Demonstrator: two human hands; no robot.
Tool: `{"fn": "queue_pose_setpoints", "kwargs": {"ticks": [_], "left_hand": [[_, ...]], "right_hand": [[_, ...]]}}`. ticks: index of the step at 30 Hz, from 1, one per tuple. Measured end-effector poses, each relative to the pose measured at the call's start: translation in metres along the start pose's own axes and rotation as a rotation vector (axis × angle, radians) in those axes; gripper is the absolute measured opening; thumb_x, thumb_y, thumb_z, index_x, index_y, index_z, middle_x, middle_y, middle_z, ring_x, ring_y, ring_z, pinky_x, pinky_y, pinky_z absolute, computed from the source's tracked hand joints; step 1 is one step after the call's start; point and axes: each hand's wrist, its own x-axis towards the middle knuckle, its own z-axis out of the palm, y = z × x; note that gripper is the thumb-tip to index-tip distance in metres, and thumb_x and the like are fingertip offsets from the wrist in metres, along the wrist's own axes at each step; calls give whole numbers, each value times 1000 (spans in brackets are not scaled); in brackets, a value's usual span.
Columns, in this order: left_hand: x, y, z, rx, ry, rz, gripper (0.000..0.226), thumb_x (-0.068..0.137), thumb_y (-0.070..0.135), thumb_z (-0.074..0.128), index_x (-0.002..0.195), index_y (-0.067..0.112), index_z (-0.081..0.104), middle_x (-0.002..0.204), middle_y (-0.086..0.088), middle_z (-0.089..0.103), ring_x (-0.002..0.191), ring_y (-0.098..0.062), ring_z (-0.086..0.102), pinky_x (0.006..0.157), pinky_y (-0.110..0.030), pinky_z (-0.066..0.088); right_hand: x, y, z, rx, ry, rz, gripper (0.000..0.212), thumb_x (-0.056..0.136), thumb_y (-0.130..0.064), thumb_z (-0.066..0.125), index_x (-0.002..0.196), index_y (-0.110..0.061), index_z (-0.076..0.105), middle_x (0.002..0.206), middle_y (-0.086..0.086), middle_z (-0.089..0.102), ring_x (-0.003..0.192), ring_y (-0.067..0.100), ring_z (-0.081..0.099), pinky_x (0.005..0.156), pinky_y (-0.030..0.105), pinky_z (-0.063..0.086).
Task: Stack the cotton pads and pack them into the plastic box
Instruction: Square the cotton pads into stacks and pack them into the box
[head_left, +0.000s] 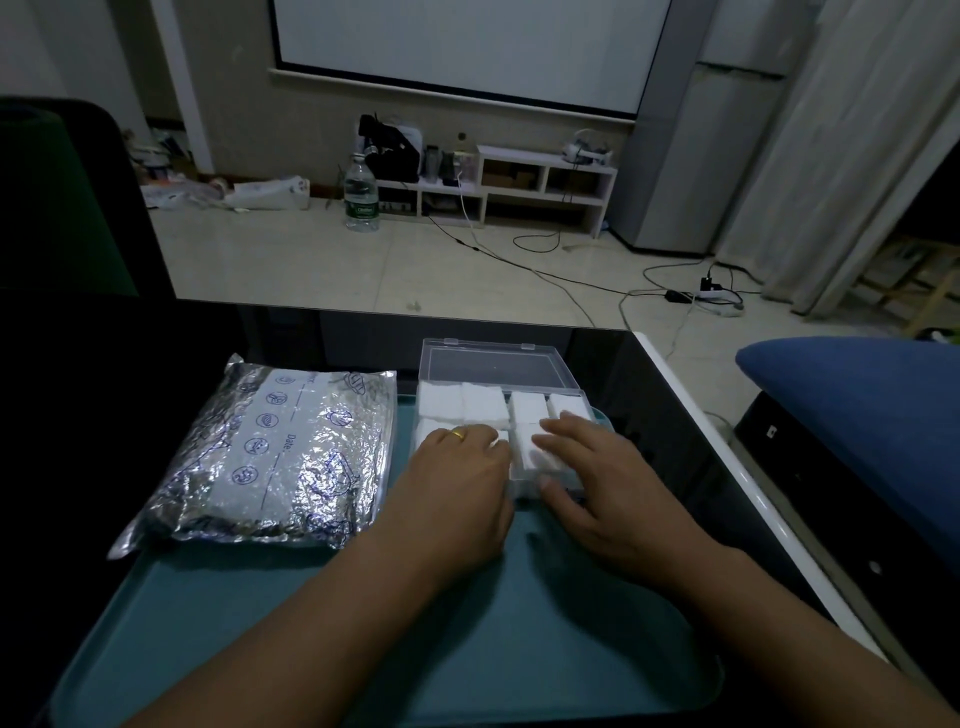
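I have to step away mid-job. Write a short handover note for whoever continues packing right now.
Left hand: flat on the cotton pads in the box's left side, holding nothing.
Right hand: fingers spread on the pads at the right front, thumb at the front wall.
Plastic box: on the teal tray, lid open at the back, compartments filled with pads.
Foil bag: left of the box.
Left: press pads level, close lid.

Dim room, glare on foil bag (270, 452) (crinkled), edges bowed, corners dark
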Motion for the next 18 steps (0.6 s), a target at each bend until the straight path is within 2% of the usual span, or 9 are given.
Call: {"fn": "queue_pose_setpoints", "kwargs": {"ticks": [2, 4, 6, 9, 11, 13, 15, 18], "left_hand": [[-3, -5, -9, -75, 100, -28, 43, 82, 30, 42, 110, 9, 68, 106, -9, 68, 90, -28, 66, 82, -38, 52], [-12, -14, -17, -115, 181, -89, 40, 79, 26, 53, 111, 10, 70, 105, -6, 69, 88, -25, 66, 80, -38, 53], [-28, -25, -24, -100, 242, -160, 34, 78, 27, 59, 106, 11, 71, 100, -5, 69, 84, -25, 66, 77, -38, 53], [-55, -46, -19, 71, 191, -281, 31, 76, 37, 72, 97, 14, 72, 94, -6, 67, 82, -29, 64, 74, -40, 52], [-69, -52, -16, 148, 38, -380, 46, 74, 53, 72, 102, 16, 69, 100, -5, 65, 91, -28, 63, 80, -41, 49], [-77, -52, -14, 183, -64, -443, 56, 77, 63, 61, 113, 20, 63, 113, -4, 62, 105, -27, 57, 89, -41, 44], [-79, -51, -15, 160, -43, -459, 53, 80, 57, 58, 118, 20, 60, 117, -5, 59, 111, -27, 53, 91, -40, 42], [-77, -44, -19, 90, -10, -492, 40, 86, 41, 56, 115, 15, 58, 117, -7, 57, 112, -29, 50, 88, -38, 42]], "right_hand": [[-2, 0, -8, 109, 107, 50, 63, 85, -55, 31, 133, -23, 56, 139, -16, 44, 133, -2, 31, 108, 10, 11], [-3, -1, -15, 193, 225, 86, 55, 86, -51, 34, 127, -23, 59, 131, -16, 48, 127, -2, 38, 107, 16, 25], [-7, -5, -20, 238, 349, 83, 43, 88, -39, 39, 114, -18, 66, 115, -12, 58, 111, 3, 52, 97, 20, 39], [-14, -28, -19, 285, 439, 90, 27, 85, -24, 46, 94, -15, 71, 91, -9, 63, 87, 6, 58, 78, 20, 47], [-24, -55, -11, 341, 341, 106, 26, 81, -21, 48, 91, -17, 73, 87, -8, 68, 80, 5, 58, 75, 20, 46], [-39, -86, 1, 381, 124, 81, 34, 81, -28, 46, 101, -21, 72, 96, -8, 68, 85, 3, 56, 77, 11, 42], [-51, -107, 19, 377, -32, 20, 40, 84, -33, 45, 116, -21, 66, 110, -5, 65, 95, 5, 57, 87, 14, 42], [-50, -122, 36, 402, -92, 24, 36, 92, -33, 51, 125, -20, 60, 119, -1, 61, 104, 11, 58, 95, 21, 42]]}}
